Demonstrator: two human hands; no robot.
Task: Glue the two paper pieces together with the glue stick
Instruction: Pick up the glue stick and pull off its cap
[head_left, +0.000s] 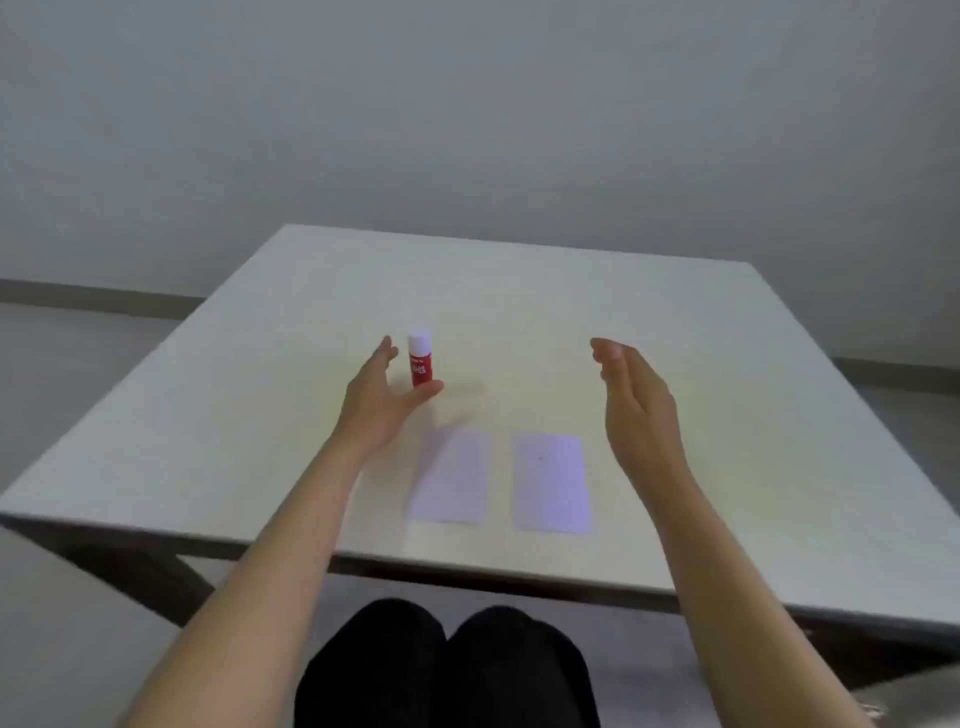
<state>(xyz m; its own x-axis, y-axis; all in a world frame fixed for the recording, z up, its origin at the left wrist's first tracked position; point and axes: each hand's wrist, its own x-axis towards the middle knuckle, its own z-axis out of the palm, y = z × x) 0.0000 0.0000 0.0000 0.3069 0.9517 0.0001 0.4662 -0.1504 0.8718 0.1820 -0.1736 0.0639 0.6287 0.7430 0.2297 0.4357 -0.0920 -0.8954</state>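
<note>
Tabletop (675, 364): left hand (376, 400) grip spread around upright glue stick (420, 364).

a pale table (208, 426) fills the middle of the view under a plain grey wall (467, 104). a red glue stick (421, 364) with a white cap stands upright at about 10 o'clock from the table's centre. the left hand (376, 400) is spread open around it, thumb just below its base, fingers on its left, contact unclear. two paper pieces, the left one (452, 475) and the right one (550, 483), lie flat side by side at 6 o'clock, apart. the right hand (636, 405) hovers open at 3 o'clock, empty.
</note>
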